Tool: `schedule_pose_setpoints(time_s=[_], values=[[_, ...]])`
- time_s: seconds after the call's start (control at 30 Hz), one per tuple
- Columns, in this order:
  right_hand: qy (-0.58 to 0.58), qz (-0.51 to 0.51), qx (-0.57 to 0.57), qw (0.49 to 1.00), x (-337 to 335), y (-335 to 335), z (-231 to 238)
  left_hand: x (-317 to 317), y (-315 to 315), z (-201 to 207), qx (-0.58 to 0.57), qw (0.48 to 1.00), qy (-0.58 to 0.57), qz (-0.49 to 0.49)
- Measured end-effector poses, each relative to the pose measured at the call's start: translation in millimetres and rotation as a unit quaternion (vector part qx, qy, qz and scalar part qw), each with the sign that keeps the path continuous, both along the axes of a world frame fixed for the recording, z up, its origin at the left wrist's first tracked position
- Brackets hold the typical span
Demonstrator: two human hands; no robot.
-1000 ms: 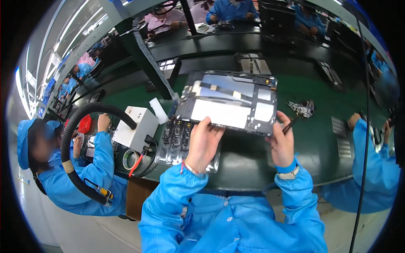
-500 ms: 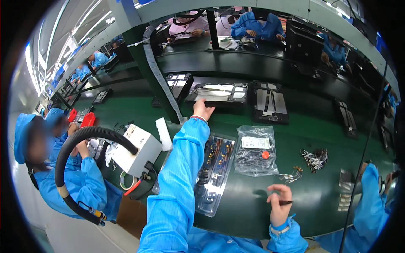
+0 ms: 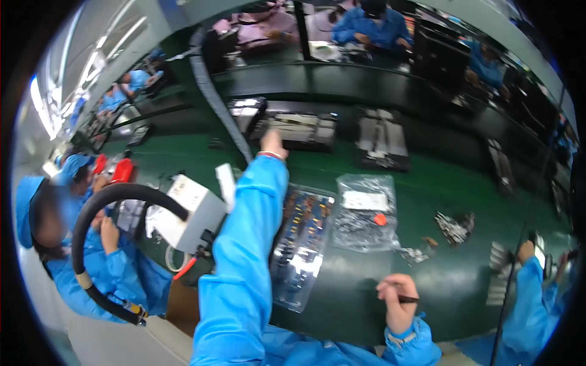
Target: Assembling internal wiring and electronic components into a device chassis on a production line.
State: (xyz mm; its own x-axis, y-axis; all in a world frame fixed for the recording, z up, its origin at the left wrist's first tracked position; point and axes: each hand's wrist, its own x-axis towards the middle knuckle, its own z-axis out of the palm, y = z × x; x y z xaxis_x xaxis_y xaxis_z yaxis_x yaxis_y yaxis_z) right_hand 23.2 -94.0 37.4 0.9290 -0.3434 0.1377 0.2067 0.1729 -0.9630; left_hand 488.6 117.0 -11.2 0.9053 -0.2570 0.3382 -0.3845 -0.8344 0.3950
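My left hand [image 3: 273, 144] is stretched far forward in a blue sleeve and touches a dark flat device [image 3: 302, 130] lying on the black belt at the back of the bench. My right hand [image 3: 398, 300] rests near the front edge of the green bench, fingers closed on a thin dark tool [image 3: 408, 299]. Between my arms lies a clear plastic tray [image 3: 300, 243] with several small parts. A clear bag of small parts [image 3: 364, 210] with a white label and a red dot lies right of the tray.
A white box unit [image 3: 189, 213] with a thick black hose [image 3: 104, 201] stands at my left. More dark devices [image 3: 381, 143] lie on the belt. Loose small parts [image 3: 453, 227] sit right of the bag. Workers in blue sit at left, right and across.
One second ago both hands held the device above the tray. My left hand has carried it forward onto the belt and still touches it; my right hand dropped to the bench edge.
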Motion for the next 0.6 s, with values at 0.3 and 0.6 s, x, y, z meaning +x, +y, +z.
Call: schedule_pose_setpoints(time_s=[0.3,0.6], values=[[-0.001,-0.082,-0.195,0.977,15,-50,39,-88,-11,84,-0.646,0.671,0.354,0.088],[0.073,-0.214,-0.668,0.709,108,-210,35,-417,-75,122,-0.233,0.783,0.232,-0.527]])
